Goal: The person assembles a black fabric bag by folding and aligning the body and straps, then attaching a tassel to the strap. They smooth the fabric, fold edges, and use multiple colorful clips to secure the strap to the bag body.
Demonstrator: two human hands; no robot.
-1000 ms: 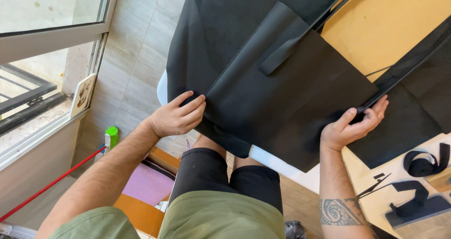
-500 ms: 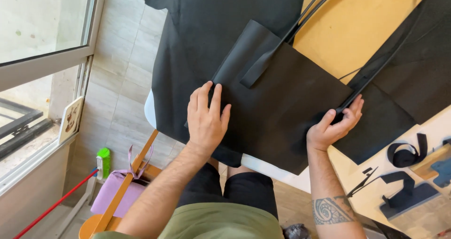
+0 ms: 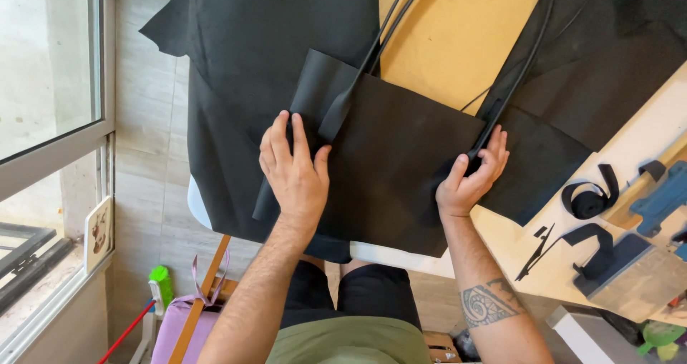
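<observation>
A black leather bag panel with two long black straps lies on a big black leather sheet that hangs over the table's near edge. My left hand rests flat on the panel's left side, fingers spread, next to a folded flap and one strap's base. My right hand pinches the panel's right edge where the other strap is attached.
A yellow-brown board shows under the leather. On the pale table at right lie a rolled black strip, black leather offcuts and a blue tool. A window and tiled floor are at left.
My left hand moved from the sheet's hanging edge up onto the bag panel and flattened there. My right hand kept its grip at the strap. The view shifted closer.
</observation>
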